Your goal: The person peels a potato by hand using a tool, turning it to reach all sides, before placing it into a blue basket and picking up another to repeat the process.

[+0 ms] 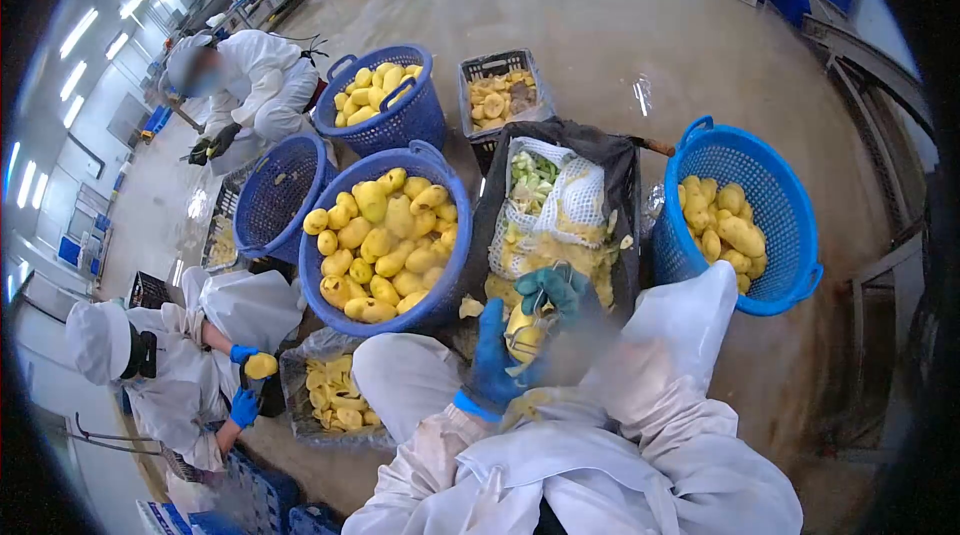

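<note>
My left hand (490, 360), in a blue glove, is closed around a yellow oval fruit that looks like a mango (524, 335). Over the far end of the fruit my right hand (556, 287) bends its green-gloved fingers around a small tool, seemingly a peeler (545, 311); the tool is mostly hidden. Both hands are above a black-lined crate (487, 225) holding yellow peelings (560, 255), green scraps and white foam netting (578, 193). Beside my left knee stands a blue basket (455, 270) full of yellow mangoes (385, 235).
To the right, another blue basket (790, 205) holds duller yellow fruit (725, 220). Two co-workers in white sit at the left; one holds a yellow fruit (261, 366). More baskets (405, 120) and peel crates (335, 435) stand around. A metal frame (870, 135) edges the right side.
</note>
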Available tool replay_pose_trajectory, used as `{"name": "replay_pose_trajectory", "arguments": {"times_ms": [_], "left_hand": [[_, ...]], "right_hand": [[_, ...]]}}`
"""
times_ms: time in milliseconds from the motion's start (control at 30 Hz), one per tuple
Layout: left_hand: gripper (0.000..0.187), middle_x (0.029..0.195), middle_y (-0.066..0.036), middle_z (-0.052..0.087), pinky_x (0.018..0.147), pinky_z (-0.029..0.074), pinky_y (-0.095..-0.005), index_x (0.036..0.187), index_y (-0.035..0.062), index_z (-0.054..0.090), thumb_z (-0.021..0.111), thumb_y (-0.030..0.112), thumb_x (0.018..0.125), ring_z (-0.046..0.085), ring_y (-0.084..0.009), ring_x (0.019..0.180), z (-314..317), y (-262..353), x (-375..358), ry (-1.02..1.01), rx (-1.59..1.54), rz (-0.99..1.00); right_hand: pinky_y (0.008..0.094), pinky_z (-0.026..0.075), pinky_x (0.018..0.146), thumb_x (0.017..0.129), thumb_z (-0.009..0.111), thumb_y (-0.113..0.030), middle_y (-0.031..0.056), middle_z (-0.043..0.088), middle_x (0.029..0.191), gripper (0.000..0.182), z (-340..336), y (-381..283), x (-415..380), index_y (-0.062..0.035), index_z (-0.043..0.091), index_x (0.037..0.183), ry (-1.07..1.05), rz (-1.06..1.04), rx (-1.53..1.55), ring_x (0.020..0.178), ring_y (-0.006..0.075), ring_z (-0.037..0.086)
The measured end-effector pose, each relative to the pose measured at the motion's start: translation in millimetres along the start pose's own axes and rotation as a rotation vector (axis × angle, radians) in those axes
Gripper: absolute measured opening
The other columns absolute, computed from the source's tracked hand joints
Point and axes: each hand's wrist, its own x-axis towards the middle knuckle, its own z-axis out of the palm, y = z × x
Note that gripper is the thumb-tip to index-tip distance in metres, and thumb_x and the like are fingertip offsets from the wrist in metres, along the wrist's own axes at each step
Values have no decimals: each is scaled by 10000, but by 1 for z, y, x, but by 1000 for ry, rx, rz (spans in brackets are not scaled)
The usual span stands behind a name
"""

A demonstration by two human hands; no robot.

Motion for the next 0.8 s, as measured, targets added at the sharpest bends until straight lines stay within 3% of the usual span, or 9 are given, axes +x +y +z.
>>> {"name": "replay_pose_trajectory", "arguments": {"times_ms": [33, 100, 233, 267, 333, 433, 533, 633, 800], "left_hand": [[481, 1051, -115, 567, 717, 509, -278, 1235, 16, 427, 650, 14, 808, 585, -174, 878, 7, 6, -3, 40, -320, -193], [532, 1068, -99, 560, 681, 523, -274, 1249, 53, 413, 686, 17, 794, 586, -168, 854, -24, -46, -1, -212, 49, 85], [538, 1089, -109, 573, 714, 532, -286, 1268, 66, 399, 667, -1, 807, 599, -190, 892, -34, -52, -10, -227, 169, 91], [540, 1094, -111, 576, 722, 534, -289, 1273, 69, 396, 662, -6, 810, 602, -196, 901, -37, -51, -9, -231, 200, 99], [545, 1101, -120, 584, 736, 537, -297, 1279, 66, 390, 661, -8, 812, 612, -207, 909, -43, -53, -6, -205, 357, 190], [552, 1106, -140, 596, 758, 538, -315, 1273, 41, 381, 672, -1, 806, 629, -223, 909, -51, -70, 4, -191, 474, 181], [551, 1101, -153, 599, 780, 536, -338, 1253, 18, 374, 679, -5, 795, 637, -232, 927, -61, -76, 6, -254, 406, -14], [556, 1091, -159, 599, 774, 535, -345, 1242, 19, 374, 686, -13, 783, 638, -226, 941, -60, -63, -3, -235, 760, 339], [563, 1076, -163, 612, 786, 527, -340, 1222, 5, 410, 733, 35, 762, 645, -244, 926, -50, -59, 1, -234, 608, 268]], "right_hand": [[282, 509, 650, 946, 551, -289, 83, 670, 866, 292, 4, -8, -2, -12, 636, 976, 31, 4, -115, 739, 175, 646], [281, 508, 639, 944, 553, -288, 79, 668, 846, 291, 6, -6, 0, -8, 633, 959, 11, 24, -45, 718, 174, 643], [292, 511, 630, 949, 524, -239, 79, 661, 824, 251, -45, 24, 18, -13, 630, 926, 135, -169, -184, 698, 169, 635], [301, 511, 640, 940, 476, -177, 80, 657, 836, 223, -53, 11, 22, -18, 632, 927, 250, -323, -476, 711, 160, 632], [305, 513, 649, 928, 447, -147, 84, 657, 852, 235, -54, 2, 20, -13, 640, 918, 227, -162, 47, 728, 156, 633], [297, 510, 662, 942, 458, -169, 77, 656, 843, 247, -24, 12, 4, -4, 641, 923, -96, -397, -471, 733, 151, 629], [295, 509, 686, 954, 454, -182, 69, 657, 849, 258, -33, 26, 14, -4, 639, 932, 60, -81, -54, 738, 145, 624], [297, 510, 722, 955, 464, -213, 66, 662, 877, 270, -34, 0, 12, -6, 636, 945, 105, -133, -140, 750, 145, 620], [315, 501, 738, 974, 458, -255, 94, 662, 928, 317, -42, 18, 18, -3, 649, 942, 13, -148, -216, 807, 167, 629]]}}
